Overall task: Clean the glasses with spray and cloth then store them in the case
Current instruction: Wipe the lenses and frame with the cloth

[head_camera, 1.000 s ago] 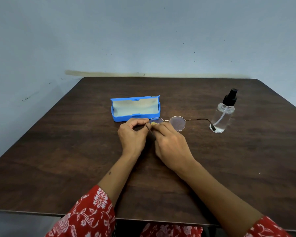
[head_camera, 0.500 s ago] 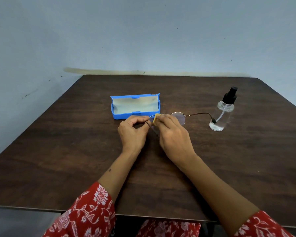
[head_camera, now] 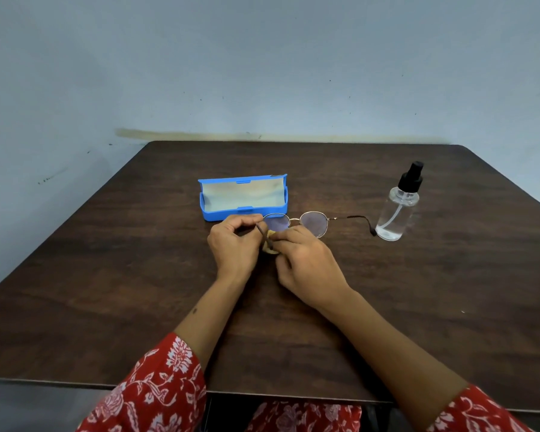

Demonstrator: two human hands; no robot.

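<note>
**Glasses, held mid-frame for wiping**

Glasses (head_camera: 303, 222): centre of frame, just below the case, one arm reaching right toward the bottle.
Left hand (head_camera: 236, 246): fingers curled, pinching the near arm.
Right hand (head_camera: 306, 263): fingers pinching a yellow cloth (head_camera: 270, 244).
Blue case (head_camera: 243, 196): open, upper centre.
Spray bottle (head_camera: 398, 210): upright, right.
Table (head_camera: 138, 275): dark wood.
</note>
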